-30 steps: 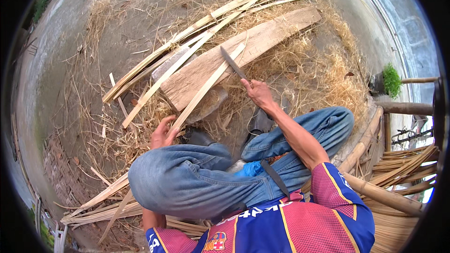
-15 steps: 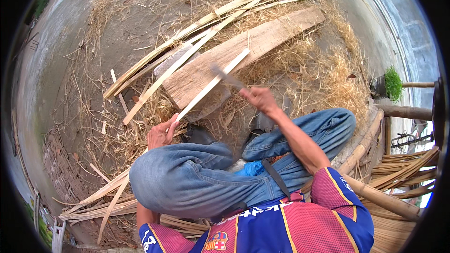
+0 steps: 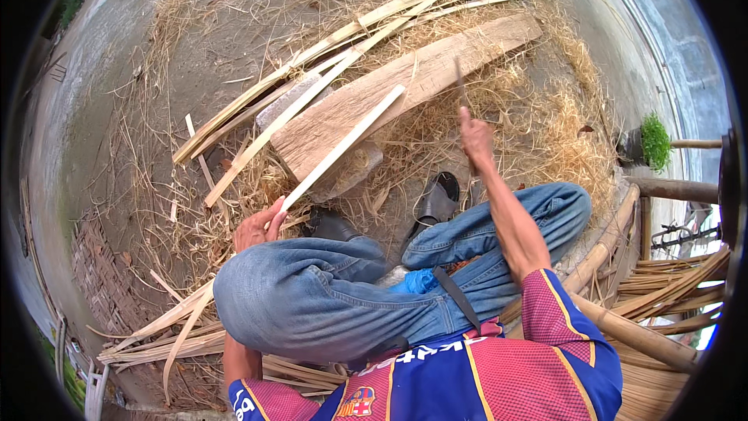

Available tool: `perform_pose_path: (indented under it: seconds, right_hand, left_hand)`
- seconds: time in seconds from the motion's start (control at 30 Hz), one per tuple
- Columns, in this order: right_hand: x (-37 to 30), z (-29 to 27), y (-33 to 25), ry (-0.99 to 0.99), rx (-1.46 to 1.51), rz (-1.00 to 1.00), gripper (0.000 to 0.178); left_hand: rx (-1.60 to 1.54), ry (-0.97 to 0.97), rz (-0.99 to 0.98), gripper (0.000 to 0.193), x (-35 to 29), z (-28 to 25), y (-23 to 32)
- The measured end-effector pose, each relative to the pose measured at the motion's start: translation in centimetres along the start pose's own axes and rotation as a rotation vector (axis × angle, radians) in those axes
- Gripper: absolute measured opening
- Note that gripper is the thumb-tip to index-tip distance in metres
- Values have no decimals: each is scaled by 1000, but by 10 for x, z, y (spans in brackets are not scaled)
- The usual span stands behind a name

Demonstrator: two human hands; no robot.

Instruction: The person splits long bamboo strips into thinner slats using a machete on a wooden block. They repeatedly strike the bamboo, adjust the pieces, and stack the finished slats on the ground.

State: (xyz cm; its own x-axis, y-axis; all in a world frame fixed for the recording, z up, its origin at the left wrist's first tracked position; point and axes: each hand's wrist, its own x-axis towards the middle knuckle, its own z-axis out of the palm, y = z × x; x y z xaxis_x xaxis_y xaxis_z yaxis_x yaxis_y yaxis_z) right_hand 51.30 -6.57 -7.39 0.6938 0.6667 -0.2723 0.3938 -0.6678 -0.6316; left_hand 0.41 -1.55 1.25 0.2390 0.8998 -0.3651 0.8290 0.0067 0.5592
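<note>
Blade swung clear of the pale strip, strip drawn back

We had the ground [image 3: 109,132] as the widest thing, strewn with loose shavings [image 3: 573,152]. On it sat the wooden plank [image 3: 436,74], running slantwise, with a grey stone [image 3: 354,171] showing at its near edge. A bundle of long strips [image 3: 343,33] lay beyond the plank, one of them crossing over the rest.

The pale strip [image 3: 343,148] slanted over the plank, far end above the wood, near end in the left hand [image 3: 255,228]. We couldn't tell if it touched the surface. Left hand: fingers closed on that end, beside the bent left knee. Right hand [image 3: 477,140]: wrapped round the handle of the knife [image 3: 461,82], no gap we could see, blade pointing away from the body near the plank's right-hand edge, a bit blurred.

What changed: a second ago we saw the blade across the strip; now it was well to the right, apart from it. The strip's far end had also slid a little nearer the person. We read this as a pause between strokes, strip free to be shifted, nothing being cut at that instant.
</note>
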Motion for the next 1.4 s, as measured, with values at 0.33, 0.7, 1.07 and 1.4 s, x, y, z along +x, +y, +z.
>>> perform_pose_path:
  seconds: [0.33, 0.7, 1.07, 1.4]
  right_hand:
    - [-66, 24, -53, -403, 386, -77, 44]
    - [-105, 67, -57, -413, 207, -128, 49]
    - [-128, 80, -62, -410, 259, -106, 50]
    - [-147, 99, -43, -624, -134, -780, 55]
  left_hand:
    - [83, -21, -131, 39, -4, 5, -11]
    - [123, 33, -58, 39, -2, 14, -25]
    - [20, 27, -31, 41, -3, 24, -51]
    - [-13, -3, -63, 43, 4, 25, -39]
